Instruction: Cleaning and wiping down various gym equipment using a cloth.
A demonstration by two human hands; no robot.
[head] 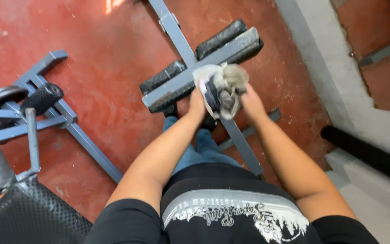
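Both my hands hold a crumpled grey-white cloth [222, 88] in front of me, at about waist height. My left hand [198, 105] grips its left side and my right hand [251, 102] its right side. Right under the cloth lies a grey metal gym frame [177, 31] with black foam roller pads [217, 39] on a crossbar. My fingers are mostly hidden behind the cloth.
The floor [109, 86] is red and worn. At the left stands another grey machine frame [75, 131] with a black roller pad [41, 98] and a weight plate [1, 95]. A black padded seat [28, 217] is at the lower left. A grey concrete ledge [339, 68] and black bar [366, 153] run along the right.
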